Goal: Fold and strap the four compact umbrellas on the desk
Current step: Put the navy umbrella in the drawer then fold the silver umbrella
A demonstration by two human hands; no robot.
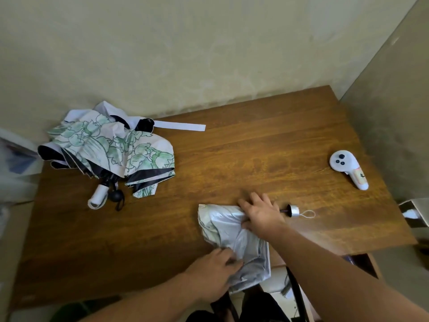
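A silver compact umbrella (232, 235) lies loose at the desk's front edge, part of its canopy hanging over the edge. Its silver handle cap (293, 210) with a cord loop points right. My right hand (260, 213) grips the bunched canopy near the handle end. My left hand (214, 274) pinches the fabric at the lower end by the desk edge. At the back left lies a heap of unfolded umbrellas (109, 149), white with green flowers and black lining. A white handle (98, 196) and a black handle (116, 195) stick out of it, and a white strap (180, 125) stretches right.
A white game controller (348, 169) lies at the desk's right side. The wooden desk (255, 159) stands in a corner, with walls behind and to the right. A box corner (415, 212) shows at the far right. A plastic bag sits at the left edge.
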